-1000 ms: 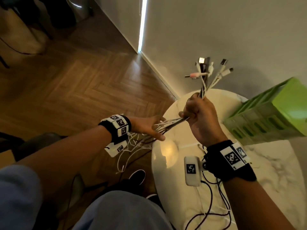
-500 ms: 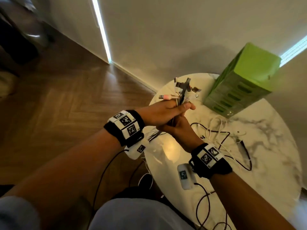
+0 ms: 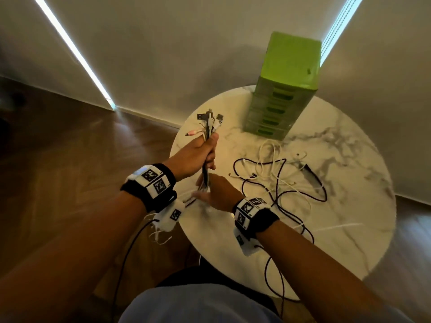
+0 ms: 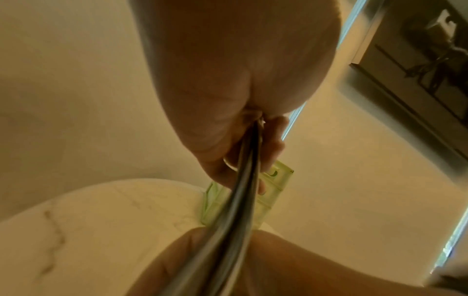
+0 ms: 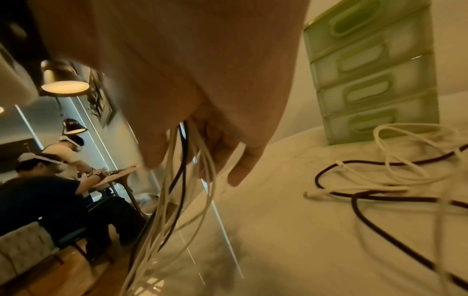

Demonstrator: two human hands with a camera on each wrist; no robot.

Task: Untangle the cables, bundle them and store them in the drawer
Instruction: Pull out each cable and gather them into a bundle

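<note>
A bundle of white and black cables (image 3: 206, 170) stands upright over the left edge of the round marble table (image 3: 349, 241). My left hand (image 3: 210, 150) grips the bundle just below its connector ends (image 3: 210, 121). My right hand (image 3: 205, 192) is directly beneath and blurred, its fingers curled round the same strands (image 5: 177, 180), which hang on down past the table edge. The left wrist view shows the cables (image 4: 247, 170) leaving my left fist and running into the right hand. The green drawer unit (image 3: 284, 89) stands at the back of the table with its drawers shut.
More loose black and white cables (image 3: 279, 180) lie tangled in the middle of the table, in front of the green unit (image 5: 367, 80). Wood floor lies to the left. People sit at a desk (image 5: 50, 180) in the background.
The connector ends passed from my right hand to my left, which now holds the top of the bundle. My right hand has moved down the strands below it. My view turned toward the table.
</note>
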